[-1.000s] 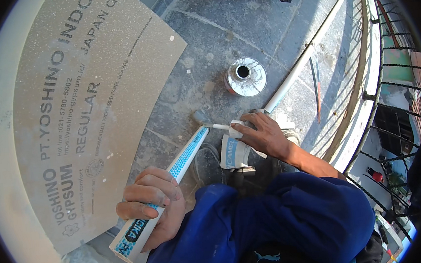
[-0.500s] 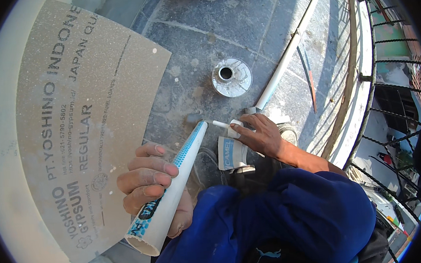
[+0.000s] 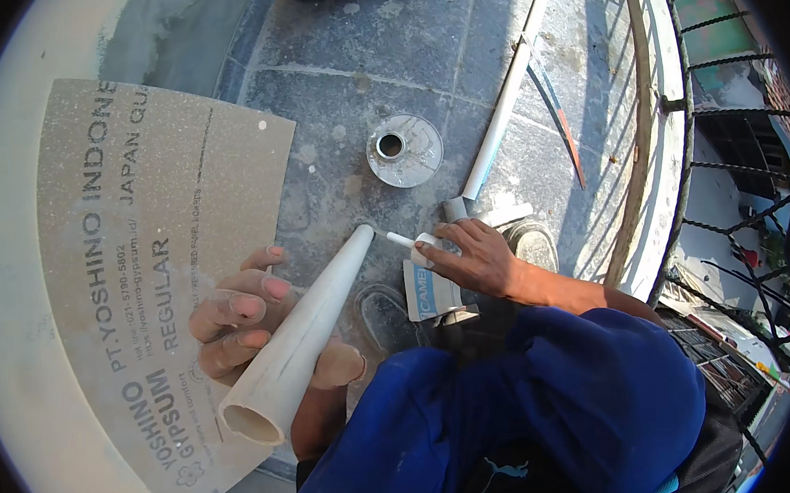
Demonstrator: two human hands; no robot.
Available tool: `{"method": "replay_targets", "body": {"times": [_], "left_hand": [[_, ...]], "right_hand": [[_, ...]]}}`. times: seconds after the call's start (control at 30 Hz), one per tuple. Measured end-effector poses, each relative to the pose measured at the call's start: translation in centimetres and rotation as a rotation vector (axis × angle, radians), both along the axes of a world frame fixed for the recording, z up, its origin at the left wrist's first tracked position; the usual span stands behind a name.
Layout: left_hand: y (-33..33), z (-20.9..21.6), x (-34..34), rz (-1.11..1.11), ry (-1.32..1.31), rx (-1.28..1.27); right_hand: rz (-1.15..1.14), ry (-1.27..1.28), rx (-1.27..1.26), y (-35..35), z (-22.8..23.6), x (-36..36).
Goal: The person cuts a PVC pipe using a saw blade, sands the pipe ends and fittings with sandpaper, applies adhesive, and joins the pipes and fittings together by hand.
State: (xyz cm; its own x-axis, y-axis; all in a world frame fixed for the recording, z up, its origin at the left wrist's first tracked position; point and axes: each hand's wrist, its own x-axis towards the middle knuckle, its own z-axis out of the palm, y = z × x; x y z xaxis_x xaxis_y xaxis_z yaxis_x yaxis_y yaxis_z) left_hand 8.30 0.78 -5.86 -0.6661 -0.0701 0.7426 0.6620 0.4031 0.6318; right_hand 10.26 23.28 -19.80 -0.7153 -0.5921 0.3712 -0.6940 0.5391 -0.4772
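Observation:
My left hand [image 3: 235, 317] holds a white plastic pipe [image 3: 305, 331], which lies between the curled fingers and the thumb. The pipe's open end is near me, and its far end points up to the right. In my right hand [image 3: 483, 254] is a white brush [image 3: 400, 239] with a thick white cap, pinched between thumb and fingers. Its stem reaches the pipe's far end, where its tip is hard to make out. Just below my right hand stands a white and blue container [image 3: 427, 290], partly hidden. Beyond the pipe, a round silver can [image 3: 416, 153] has an open hole in its top.
A printed brown gypsum board [image 3: 173, 216] lies on the left. On the grey tiled floor [image 3: 372, 42], a long white pipe [image 3: 505, 120] ends in a grey fitting [image 3: 455, 208]. A thin red and dark blade [image 3: 558, 120] lies beside it. A railing [image 3: 686, 134] runs along the right.
The pipe in my left hand has turned, so its blue print no longer shows, and my left fingers have loosened. The brush tip has moved from beyond the pipe to its far end.

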Motion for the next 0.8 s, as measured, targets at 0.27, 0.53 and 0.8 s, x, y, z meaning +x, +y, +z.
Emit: {"method": "replay_targets", "body": {"times": [0.27, 0.53, 0.8], "left_hand": [[0.9, 0.4, -0.6, -0.25, -0.024, 0.195], [2.1, 0.7, 0.0, -0.082, -0.16, 0.377], [-0.2, 0.4, 0.6, 0.121, -0.111, 0.104]], "right_hand": [[0.037, 0.016, -0.019, -1.1, 0.0, -0.4], [0.1, 0.049, 0.034, -1.4, -0.6, -0.3], [0.159, 0.134, 0.08, -1.7, -0.3, 0.1]]}}
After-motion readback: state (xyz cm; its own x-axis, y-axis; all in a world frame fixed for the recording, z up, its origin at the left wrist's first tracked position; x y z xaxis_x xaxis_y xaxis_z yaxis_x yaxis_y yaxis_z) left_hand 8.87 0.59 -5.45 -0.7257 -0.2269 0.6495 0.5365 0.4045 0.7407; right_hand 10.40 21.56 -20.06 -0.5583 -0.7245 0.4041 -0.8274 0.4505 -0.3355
